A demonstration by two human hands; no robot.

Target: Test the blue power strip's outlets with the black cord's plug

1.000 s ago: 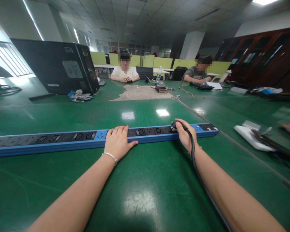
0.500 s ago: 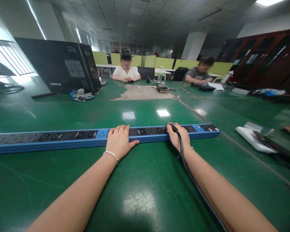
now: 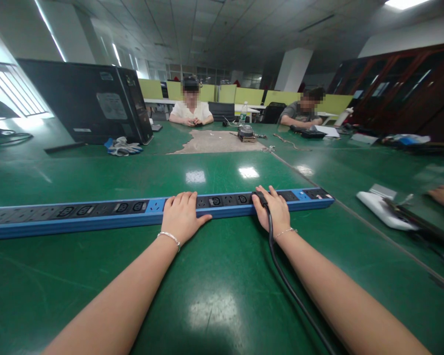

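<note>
Here is the right hand [image 3: 276,212], its grip closed on the black plug [image 3: 259,198], thumb on the near side and fingers reaching over the long blue power strip [image 3: 111,222]. The plug sits between that thumb and the fingers, right at the front of the grip, down against the strip's socket face; whether its pins are fully in, the view does not tell. Out of the plug comes the black cable [image 3: 281,271], running down past the wrist on its inner side and along the forearm to the bottom of the picture. Over to the left hand [image 3: 181,217], and it lies flat across the strip, palm down, fingers together over the far edge and thumb out along the near side, the grip spread rather loosely over the strip's body. The strip lies lengthwise on the green desk [image 3: 177,305], running out past the left side of the picture, with its other end to the right of the right hand. Across the desk, a pair of gloves [image 3: 123,147] rests beside the black computer case [image 3: 89,106], and a water bottle [image 3: 243,113] stands upright between two seated people, one in a white top [image 3: 191,112], the other in grey [image 3: 305,113].
</note>
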